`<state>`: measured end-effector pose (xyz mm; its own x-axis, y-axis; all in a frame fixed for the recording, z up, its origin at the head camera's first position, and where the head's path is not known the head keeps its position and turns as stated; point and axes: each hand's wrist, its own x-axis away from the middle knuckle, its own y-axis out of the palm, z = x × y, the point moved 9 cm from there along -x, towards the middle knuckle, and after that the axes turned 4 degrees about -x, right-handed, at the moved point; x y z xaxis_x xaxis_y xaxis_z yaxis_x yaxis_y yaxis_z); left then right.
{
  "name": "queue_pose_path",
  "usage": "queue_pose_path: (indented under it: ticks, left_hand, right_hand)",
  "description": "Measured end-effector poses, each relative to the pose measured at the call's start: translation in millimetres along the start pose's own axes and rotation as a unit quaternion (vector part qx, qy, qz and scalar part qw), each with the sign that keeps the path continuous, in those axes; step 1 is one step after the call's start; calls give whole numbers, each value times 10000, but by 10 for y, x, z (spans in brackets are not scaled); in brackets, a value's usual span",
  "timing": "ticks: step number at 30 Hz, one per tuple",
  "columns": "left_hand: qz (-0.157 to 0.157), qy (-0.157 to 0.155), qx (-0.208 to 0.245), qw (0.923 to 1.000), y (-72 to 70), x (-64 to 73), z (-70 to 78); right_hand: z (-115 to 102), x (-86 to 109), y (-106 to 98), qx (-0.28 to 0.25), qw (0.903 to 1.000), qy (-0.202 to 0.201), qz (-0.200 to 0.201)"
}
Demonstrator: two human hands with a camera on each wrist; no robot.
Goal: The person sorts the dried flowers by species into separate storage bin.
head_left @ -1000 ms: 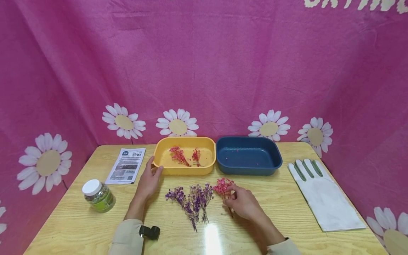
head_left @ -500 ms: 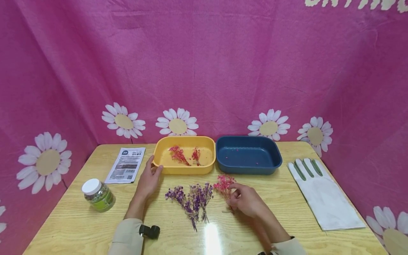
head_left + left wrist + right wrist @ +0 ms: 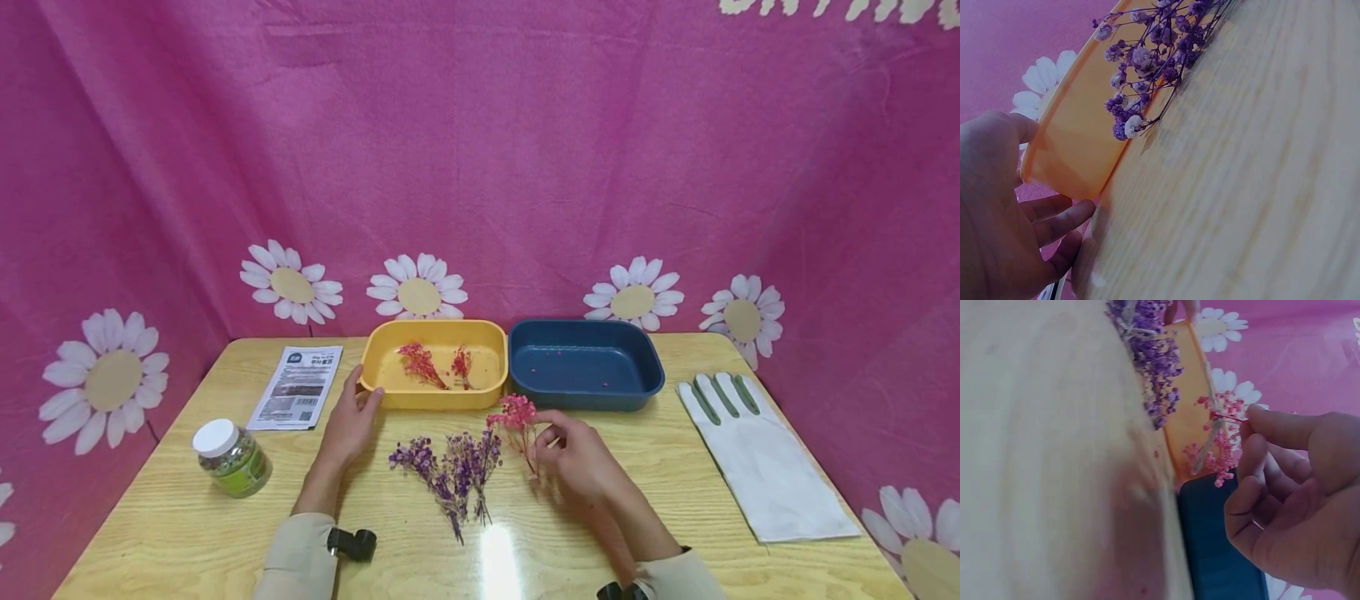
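My right hand (image 3: 581, 457) pinches a small bunch of pink dried flowers (image 3: 516, 414) by its thin stems, between thumb and fingertips. The bunch is raised over the table, its heads near the front of the two trays; in the right wrist view a pale tie (image 3: 1215, 428) shows on it. My left hand (image 3: 354, 423) rests at the left front corner of the yellow tray (image 3: 435, 402), thumb at the front and fingers along the side. Inside that tray lie two bunches of reddish-pink dried flowers (image 3: 422, 367). Purple dried flower bunches (image 3: 453, 475) lie on the table between my hands.
A dark blue tray (image 3: 585, 400) with a few pink bits in it stands right beside the yellow one. On the left are a printed packet (image 3: 296, 388) and a white-lidded jar (image 3: 234, 460). A white and green glove (image 3: 768, 467) lies at the right.
My right hand has lifted the pink bunch off the table and shifted it slightly forward and left. The left hand and both trays have kept their places.
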<state>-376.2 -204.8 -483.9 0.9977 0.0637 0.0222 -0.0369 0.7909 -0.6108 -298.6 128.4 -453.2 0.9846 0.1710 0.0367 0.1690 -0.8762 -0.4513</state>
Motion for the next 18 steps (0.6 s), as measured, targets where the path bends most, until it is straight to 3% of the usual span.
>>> queue_pose_path:
  ticks: [3,7,18]
  left_hand:
    - [-3,7,25,10000,1,-5,3]
    - [29,33,33,10000,-5,-15,2]
    - [-13,-6,-36,10000,14,0,-28]
  right_hand:
    - [-88,-58,-35,-239,9996,-69,94]
    - [-280,-163,-81,-314,9984,-444,173]
    - [-608,-573,-72,267,9965,-769,210]
